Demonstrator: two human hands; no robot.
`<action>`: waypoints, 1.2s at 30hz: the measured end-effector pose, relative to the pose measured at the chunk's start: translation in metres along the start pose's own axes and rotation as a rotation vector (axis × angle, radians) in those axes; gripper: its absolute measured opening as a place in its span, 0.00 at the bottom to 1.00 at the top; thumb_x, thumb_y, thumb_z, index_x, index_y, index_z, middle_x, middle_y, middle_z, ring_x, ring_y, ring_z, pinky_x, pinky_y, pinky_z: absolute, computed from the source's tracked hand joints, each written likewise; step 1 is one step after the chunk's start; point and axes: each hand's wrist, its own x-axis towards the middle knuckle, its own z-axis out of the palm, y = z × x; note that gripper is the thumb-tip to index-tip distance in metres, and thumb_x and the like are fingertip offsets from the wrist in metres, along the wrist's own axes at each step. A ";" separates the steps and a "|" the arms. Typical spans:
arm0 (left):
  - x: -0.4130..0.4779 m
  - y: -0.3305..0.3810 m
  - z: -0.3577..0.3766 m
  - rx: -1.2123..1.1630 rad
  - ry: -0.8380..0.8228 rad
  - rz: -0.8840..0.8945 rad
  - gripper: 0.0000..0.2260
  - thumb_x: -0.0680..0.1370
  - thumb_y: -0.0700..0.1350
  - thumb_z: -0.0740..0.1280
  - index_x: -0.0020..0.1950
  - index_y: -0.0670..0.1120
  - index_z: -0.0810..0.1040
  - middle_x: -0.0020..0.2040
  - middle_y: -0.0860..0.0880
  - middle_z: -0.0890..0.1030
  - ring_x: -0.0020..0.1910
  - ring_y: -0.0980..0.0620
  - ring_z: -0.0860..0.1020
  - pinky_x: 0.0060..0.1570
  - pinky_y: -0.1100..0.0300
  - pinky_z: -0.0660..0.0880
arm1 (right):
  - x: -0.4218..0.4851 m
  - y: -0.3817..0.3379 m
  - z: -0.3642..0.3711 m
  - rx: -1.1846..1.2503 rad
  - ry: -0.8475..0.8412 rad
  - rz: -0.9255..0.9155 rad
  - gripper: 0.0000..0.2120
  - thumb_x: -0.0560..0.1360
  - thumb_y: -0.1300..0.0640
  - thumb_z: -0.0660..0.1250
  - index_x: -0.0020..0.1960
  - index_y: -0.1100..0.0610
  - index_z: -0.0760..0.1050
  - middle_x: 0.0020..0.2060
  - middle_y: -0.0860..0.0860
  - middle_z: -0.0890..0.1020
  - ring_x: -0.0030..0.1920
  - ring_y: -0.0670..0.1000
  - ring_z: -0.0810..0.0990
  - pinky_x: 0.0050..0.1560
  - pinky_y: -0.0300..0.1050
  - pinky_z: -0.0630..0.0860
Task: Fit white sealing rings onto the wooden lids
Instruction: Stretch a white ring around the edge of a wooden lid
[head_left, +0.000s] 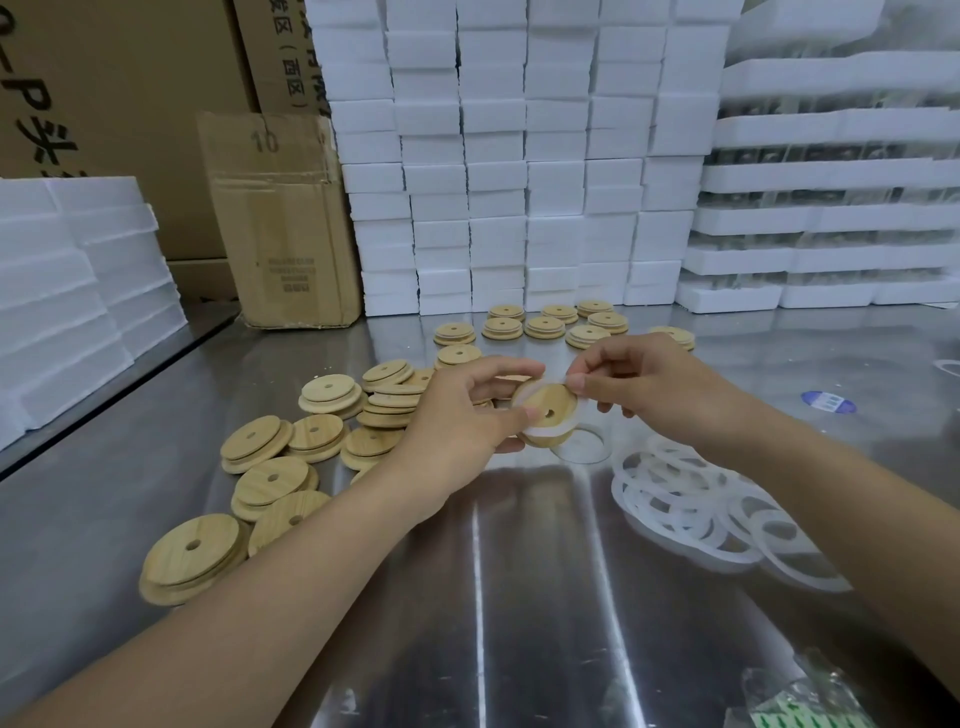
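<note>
Fingers (501, 371) around lid (548, 400) (ring (537, 431) at thumbs)

Wooden lids (254, 441) at centre left are pale tan with darker grain; the held lid (543, 397) matches. The held ring (536, 431) and loose sealing rings (691, 499) are milky white. The desk (519, 597) is shiny silver-grey. The foam blocks (519, 156) are white, the cardboard box (280, 218) brown, the sticker (828, 401) blue and white.

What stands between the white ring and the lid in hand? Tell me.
Nothing visible does. The right hand pinches the white ring against the wooden lid that the left hand grips; the ring already lies round part of its rim. Only the left thumb rests on that rim.
</note>
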 end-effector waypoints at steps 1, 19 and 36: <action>0.000 0.000 0.000 -0.011 -0.005 -0.004 0.16 0.78 0.34 0.76 0.61 0.51 0.86 0.53 0.50 0.89 0.51 0.47 0.88 0.51 0.48 0.87 | 0.000 0.000 0.000 0.004 0.000 0.012 0.04 0.79 0.55 0.75 0.46 0.52 0.85 0.35 0.46 0.84 0.35 0.40 0.79 0.35 0.28 0.72; 0.002 0.000 -0.005 -0.138 -0.029 -0.058 0.14 0.78 0.36 0.77 0.61 0.51 0.87 0.53 0.50 0.89 0.53 0.48 0.88 0.49 0.48 0.87 | -0.003 -0.004 -0.003 0.025 -0.030 0.060 0.06 0.79 0.52 0.75 0.42 0.46 0.86 0.37 0.45 0.86 0.39 0.40 0.80 0.46 0.42 0.71; -0.001 0.002 -0.001 -0.189 0.013 -0.029 0.15 0.78 0.37 0.76 0.61 0.54 0.86 0.55 0.47 0.88 0.54 0.44 0.87 0.52 0.45 0.87 | -0.005 -0.010 0.008 0.056 0.036 -0.021 0.04 0.78 0.54 0.76 0.44 0.48 0.83 0.44 0.49 0.88 0.49 0.50 0.86 0.51 0.46 0.78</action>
